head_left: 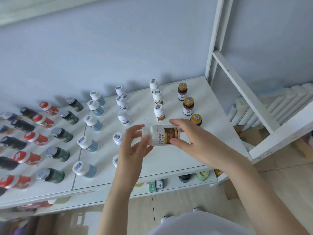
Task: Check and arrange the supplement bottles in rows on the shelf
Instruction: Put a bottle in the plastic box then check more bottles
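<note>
A white supplement bottle with a brown and gold label (163, 135) lies sideways in the air above the white shelf (177, 160). My right hand (191, 139) grips its base end between thumb and fingers. My left hand (135, 146) touches its cap end with the fingers spread. Behind it stands a row of three matching white bottles (158, 102). To the right is a row of three dark bottles with gold caps (188, 106); the nearest is partly hidden by my right hand. White bottles with dark labels (123, 106) form a row to the left, the nearer ones hidden by my left hand.
Further left stand rows of blue (93, 122), dark green (62, 134), red (36, 138) and black bottles (13, 143). A white frame post (215, 36) rises at the shelf's right end. A lower shelf holds small boxes (156, 184). A radiator (264, 102) is at the right.
</note>
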